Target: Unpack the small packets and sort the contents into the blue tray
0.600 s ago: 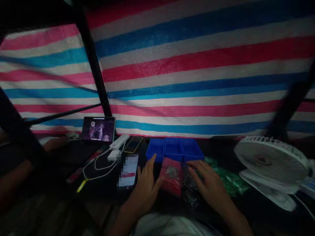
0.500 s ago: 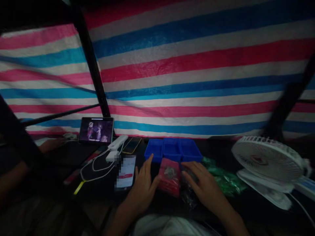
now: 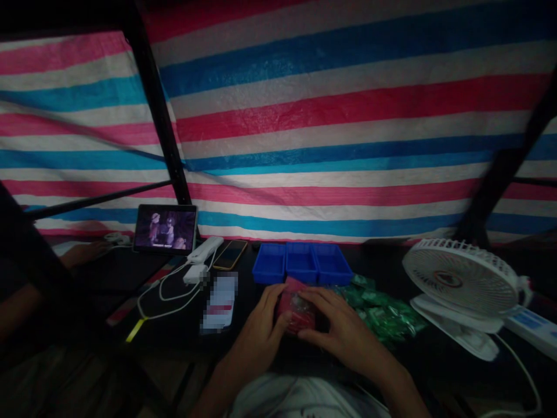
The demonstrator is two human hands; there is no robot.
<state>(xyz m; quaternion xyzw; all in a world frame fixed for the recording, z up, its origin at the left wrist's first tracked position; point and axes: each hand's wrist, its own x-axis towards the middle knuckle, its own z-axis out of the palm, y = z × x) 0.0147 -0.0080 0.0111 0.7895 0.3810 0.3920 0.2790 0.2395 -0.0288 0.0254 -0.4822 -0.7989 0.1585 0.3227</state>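
Note:
In the head view a red packet (image 3: 297, 319) with something clear and shiny on its top lies on the dark table in front of me. My left hand (image 3: 266, 316) grips its left side, the thumb resting on the near part. From the right, my right hand (image 3: 334, 318) closes on the same packet, its fingers over the top. What exactly is inside the packet cannot be made out. Just beyond it stand blue trays (image 3: 301, 266) side by side. Crinkled green plastic packets (image 3: 383, 313) lie to the right of my right hand.
A white clip fan (image 3: 456, 284) stands at the right with a white box (image 3: 537, 331) behind it. Left are a lit phone (image 3: 221, 303), a dark phone (image 3: 230, 255), a power strip (image 3: 205, 249) with white cables and a tablet (image 3: 165, 229). Another person's arm (image 3: 26, 305) shows far left.
Both hands have come together around the red packet; my right hand moved left onto it from the clear plastic beside it. The view has shifted slightly.

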